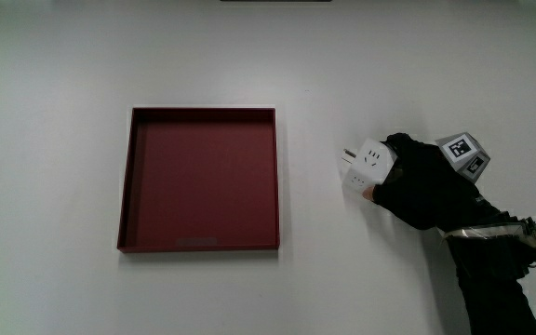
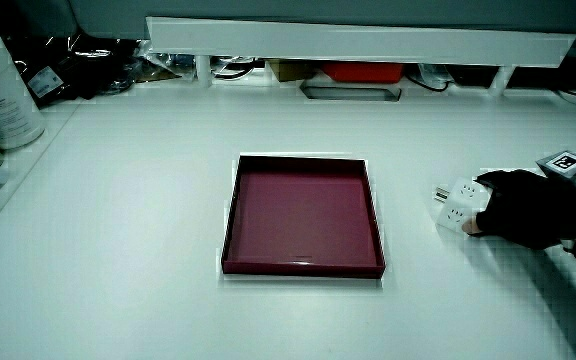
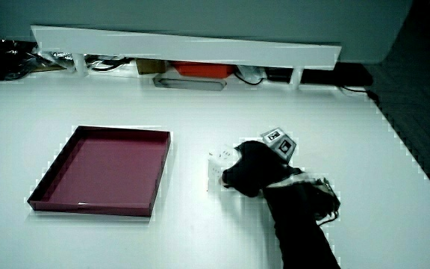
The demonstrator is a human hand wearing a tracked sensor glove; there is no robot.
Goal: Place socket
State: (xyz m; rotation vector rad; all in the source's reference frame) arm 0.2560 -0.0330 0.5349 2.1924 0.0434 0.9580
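**Socket gripped on the surface beside the tray**

While the gloved hands (image 1: 424, 181) rested low on the white surface (image 1: 63, 74), the fingers were curled around a white cube socket (image 1: 368, 167), gripping it from the side nearer the forearm (image 1: 491, 279). On the back of the glove sat the small patterned cube (image 1: 463, 154). At the fingertips, the socket touched the surface, its plug prongs pointing toward the tray; in both side views it showed only partly past the glove (image 2: 456, 203) (image 3: 221, 160). Well apart from the socket lay a shallow, square dark red tray (image 1: 125, 186), holding nothing. Farther from the person than the tray ran a low white partition (image 2: 358, 40).
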